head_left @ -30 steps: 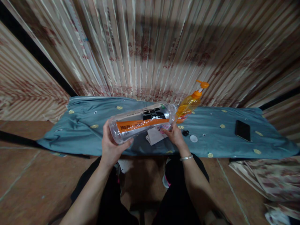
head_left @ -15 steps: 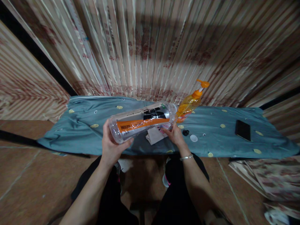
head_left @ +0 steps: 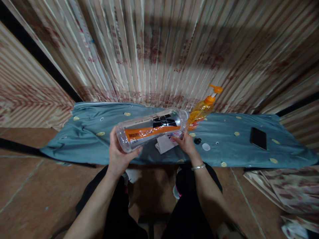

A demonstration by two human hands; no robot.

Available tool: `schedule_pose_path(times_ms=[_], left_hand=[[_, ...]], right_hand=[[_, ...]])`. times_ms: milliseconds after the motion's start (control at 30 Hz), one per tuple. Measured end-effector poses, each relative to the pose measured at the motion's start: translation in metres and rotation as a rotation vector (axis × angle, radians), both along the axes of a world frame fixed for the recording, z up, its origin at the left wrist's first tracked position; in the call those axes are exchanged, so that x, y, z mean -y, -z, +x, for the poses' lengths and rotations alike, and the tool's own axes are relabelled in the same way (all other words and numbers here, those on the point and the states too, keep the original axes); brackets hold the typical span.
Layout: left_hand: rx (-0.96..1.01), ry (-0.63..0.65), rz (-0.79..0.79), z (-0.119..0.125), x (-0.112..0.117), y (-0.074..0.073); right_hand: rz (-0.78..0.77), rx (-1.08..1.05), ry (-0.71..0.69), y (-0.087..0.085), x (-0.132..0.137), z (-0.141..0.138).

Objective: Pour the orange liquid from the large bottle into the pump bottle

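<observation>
A large clear plastic bottle (head_left: pixel 152 128) with an orange and black label lies almost level in the air above a low table. My left hand (head_left: pixel 119 156) grips its base end. At the neck end, my right hand (head_left: pixel 184 143) has its fingers closed under the bottle; a bracelet shows on that wrist. Below the bottle lies a white cloth or paper (head_left: pixel 164 144) on the blue-grey cover (head_left: pixel 87 139).
An orange pump bottle (head_left: pixel 202 109) stands just beyond the clear bottle's neck. A small black cap (head_left: pixel 197 141) and a white round lid (head_left: pixel 205 146) lie right of my right hand. Farther right rests a black phone (head_left: pixel 258 138). Striped curtains hang behind.
</observation>
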State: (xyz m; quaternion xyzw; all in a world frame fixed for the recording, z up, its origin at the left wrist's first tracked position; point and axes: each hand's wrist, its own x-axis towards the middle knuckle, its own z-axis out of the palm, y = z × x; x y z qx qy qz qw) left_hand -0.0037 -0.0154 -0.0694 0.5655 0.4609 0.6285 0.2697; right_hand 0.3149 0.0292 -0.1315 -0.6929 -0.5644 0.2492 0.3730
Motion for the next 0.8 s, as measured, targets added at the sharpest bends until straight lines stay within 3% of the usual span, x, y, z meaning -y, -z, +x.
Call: schedule_pose_path(times_ms=[800], left_hand=[[0.106, 0.048, -0.063, -0.0015, -0.0041, 0.0068]], right_hand=[[-0.013, -0.002, -0.033, -0.0033, 0.0006, -0.0004]])
